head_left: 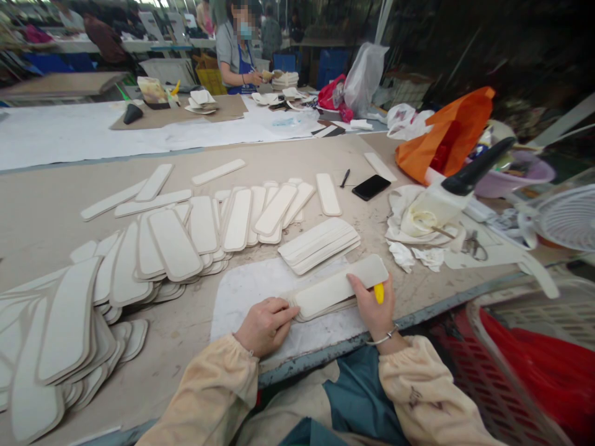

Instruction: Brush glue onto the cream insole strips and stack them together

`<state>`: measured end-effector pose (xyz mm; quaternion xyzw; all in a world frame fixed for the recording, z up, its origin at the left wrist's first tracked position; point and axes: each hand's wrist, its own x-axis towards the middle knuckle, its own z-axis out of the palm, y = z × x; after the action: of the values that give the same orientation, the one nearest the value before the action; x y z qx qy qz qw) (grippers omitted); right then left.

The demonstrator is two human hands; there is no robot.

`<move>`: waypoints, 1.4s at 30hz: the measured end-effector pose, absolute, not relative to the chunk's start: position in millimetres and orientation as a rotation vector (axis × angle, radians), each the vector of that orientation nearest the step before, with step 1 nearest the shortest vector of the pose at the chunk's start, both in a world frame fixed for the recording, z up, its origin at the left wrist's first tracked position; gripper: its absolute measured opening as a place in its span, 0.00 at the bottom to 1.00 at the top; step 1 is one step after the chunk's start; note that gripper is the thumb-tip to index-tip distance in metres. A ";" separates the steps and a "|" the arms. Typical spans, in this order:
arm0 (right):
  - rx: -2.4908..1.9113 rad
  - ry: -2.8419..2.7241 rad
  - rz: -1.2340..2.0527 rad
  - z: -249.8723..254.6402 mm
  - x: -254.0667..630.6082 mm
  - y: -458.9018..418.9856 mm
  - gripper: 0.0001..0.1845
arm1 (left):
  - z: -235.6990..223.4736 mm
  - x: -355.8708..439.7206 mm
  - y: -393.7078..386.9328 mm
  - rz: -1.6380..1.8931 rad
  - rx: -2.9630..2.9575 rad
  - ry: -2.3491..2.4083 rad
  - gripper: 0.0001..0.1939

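A long white panel with rounded ends lies slantwise before me, on top of a few similar ones. My left hand is closed at its left end, fingertips pressed on the edge. At the other end, my right hand grips the panel with the thumb on top. A yellow piece, perhaps a tool's handle, sticks out between the right fingers; the rest of it is hidden. Just behind is a fanned stack of white panels. A white sheet lies under the work.
Many beige-edged panels spread in overlapping rows on the left. A phone, a glue container with a black handle, scissors and an orange bag are toward the right. A red basket stands beside the table. A co-worker works opposite.
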<state>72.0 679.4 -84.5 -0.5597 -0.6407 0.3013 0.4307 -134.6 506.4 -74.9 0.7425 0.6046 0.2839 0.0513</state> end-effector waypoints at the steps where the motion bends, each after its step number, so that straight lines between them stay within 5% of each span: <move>1: -1.400 -1.606 0.743 -84.4 71.7 679.2 0.25 | -75.4 -134.5 506.5 0.855 2.262 1.838 0.16; 20: -1.407 -1.422 0.723 -90.2 95.1 713.6 0.24 | -83.1 -136.6 512.3 0.731 2.372 1.892 0.18; 31: -1.521 -1.868 0.532 -81.0 102.3 721.3 0.07 | -87.2 -140.8 512.9 0.718 2.400 1.860 0.17; 42: -1.552 -2.017 0.395 -86.0 101.7 724.7 0.05 | -84.7 -140.5 516.2 0.772 2.429 1.844 0.16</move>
<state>101.7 724.7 -86.0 -0.5787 -0.7519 0.1471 0.2793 -140.5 516.2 -84.7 0.7722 0.5861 0.2453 -0.0021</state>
